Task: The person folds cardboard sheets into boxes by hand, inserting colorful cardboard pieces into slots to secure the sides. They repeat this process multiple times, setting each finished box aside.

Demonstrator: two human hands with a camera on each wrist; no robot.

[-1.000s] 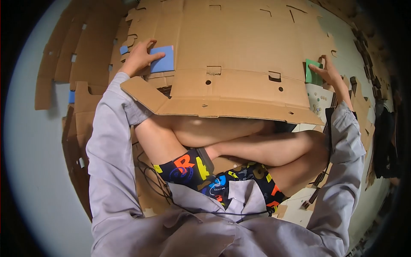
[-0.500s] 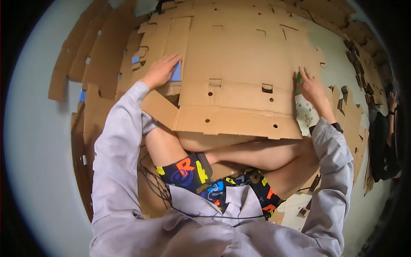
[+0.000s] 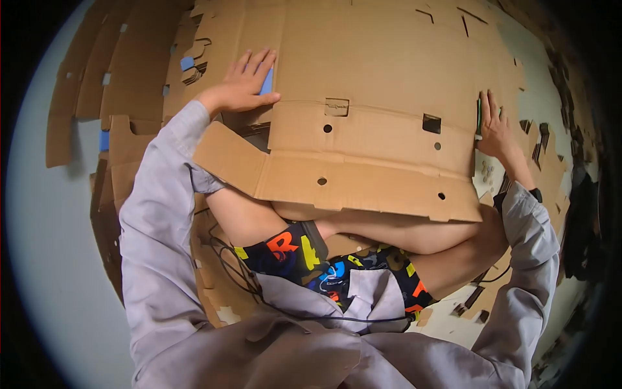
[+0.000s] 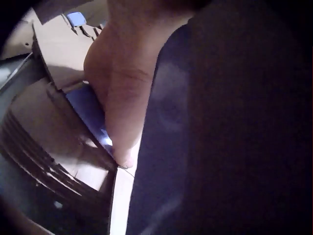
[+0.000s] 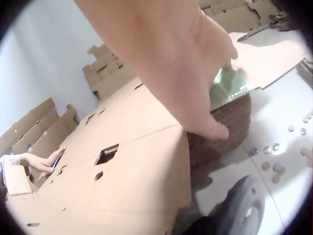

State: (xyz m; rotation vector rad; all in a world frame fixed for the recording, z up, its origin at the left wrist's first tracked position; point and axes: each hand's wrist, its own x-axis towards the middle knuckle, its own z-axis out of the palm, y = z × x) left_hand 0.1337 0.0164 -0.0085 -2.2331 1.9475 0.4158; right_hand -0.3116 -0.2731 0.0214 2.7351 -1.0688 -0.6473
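Observation:
A large flat cardboard sheet [image 3: 376,139] with square cutouts and round holes lies in front of the person, its near flap over the legs. At its left edge my left hand [image 3: 243,87] rests with fingers spread over a blue flat piece [image 3: 267,83], most of which the hand covers. My right hand [image 3: 496,129] lies along the right edge, fingers straight, beside a green flat piece [image 3: 479,117]. The right wrist view shows this green piece on top of a thick cardboard stack [image 5: 230,122], with the thumb against the stack's side.
More cut cardboard [image 3: 139,65] stands along the left wall, with small blue pieces [image 3: 187,63] near it. Small round discs [image 5: 274,166] are scattered on the floor at the right. Black cables [image 3: 227,259] run beside the person's leg.
Both hands held the blue and green pieces by their edges earlier; now they lie flatter at the sheet's sides, covering more of the pieces. The near flap lies lower over the legs.

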